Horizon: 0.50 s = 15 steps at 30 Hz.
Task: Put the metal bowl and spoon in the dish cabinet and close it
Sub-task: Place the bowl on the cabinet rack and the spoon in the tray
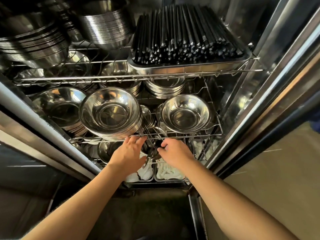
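Spoon (pixel 150 154) pinched btwn L hand (pixel 129 152) & R hand (pixel 174 153) grips, under bowl rack (pixel 199 135).

Chopstick tray (pixel 173 65) on upper rack, bowl stacks (pixel 110 113) on rack below.

Dim cabinet interior, bright glare spots on steel bowls (pixel 110 111), daylight streaks along the right door frame (pixel 270 94), strong wide-angle edge bending, upper-left bowl stacks (pixel 34 44) motion-blurred
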### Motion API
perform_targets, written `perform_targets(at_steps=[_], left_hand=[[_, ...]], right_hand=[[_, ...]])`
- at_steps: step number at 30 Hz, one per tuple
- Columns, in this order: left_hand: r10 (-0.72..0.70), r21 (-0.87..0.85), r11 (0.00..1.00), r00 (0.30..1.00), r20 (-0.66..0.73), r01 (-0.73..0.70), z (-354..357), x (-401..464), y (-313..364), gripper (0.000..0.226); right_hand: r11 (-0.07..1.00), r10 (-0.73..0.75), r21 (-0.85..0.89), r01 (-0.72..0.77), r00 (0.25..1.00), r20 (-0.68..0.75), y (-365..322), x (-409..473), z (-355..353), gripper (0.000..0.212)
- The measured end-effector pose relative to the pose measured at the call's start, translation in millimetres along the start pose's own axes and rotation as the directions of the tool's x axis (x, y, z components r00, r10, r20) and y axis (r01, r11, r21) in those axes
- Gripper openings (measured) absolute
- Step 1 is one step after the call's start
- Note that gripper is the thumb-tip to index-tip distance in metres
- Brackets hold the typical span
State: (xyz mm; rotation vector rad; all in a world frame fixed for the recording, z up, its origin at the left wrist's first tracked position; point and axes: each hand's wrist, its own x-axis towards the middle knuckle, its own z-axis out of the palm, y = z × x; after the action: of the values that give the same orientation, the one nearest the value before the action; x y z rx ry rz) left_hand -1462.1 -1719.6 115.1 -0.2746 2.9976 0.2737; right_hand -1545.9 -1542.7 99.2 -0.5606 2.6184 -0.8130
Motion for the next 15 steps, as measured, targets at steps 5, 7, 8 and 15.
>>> perform_targets(at_steps=[5, 7, 8, 15], left_hand=[[0.048, -0.036, 0.998, 0.996, -0.077, -0.051, -19.3, 15.1, 18.0, 0.067], [0.087, -0.05, 0.994, 0.99, -0.113, -0.093, -26.9, 24.7, 29.0, 0.067], [0.106, -0.054, 0.992, 0.986, -0.127, -0.113, -29.7, 30.4, 34.7, 0.068], [0.206, 0.0, 0.978, 0.968, -0.141, -0.208, -30.3, 66.5, 68.2, 0.089]], right_hand=[[0.979, -0.16, -0.159, 0.126, 0.96, -0.228, -4.9, -25.4, -50.5, 0.036], [0.965, -0.2, -0.227, 0.134, 0.932, -0.301, -2.4, -29.4, -70.0, 0.039], [0.959, -0.202, -0.255, 0.12, 0.925, -0.323, 0.0, -29.9, -78.6, 0.044], [0.968, 0.074, -0.212, -0.133, 0.961, -0.267, 21.5, -13.0, -107.3, 0.101]])
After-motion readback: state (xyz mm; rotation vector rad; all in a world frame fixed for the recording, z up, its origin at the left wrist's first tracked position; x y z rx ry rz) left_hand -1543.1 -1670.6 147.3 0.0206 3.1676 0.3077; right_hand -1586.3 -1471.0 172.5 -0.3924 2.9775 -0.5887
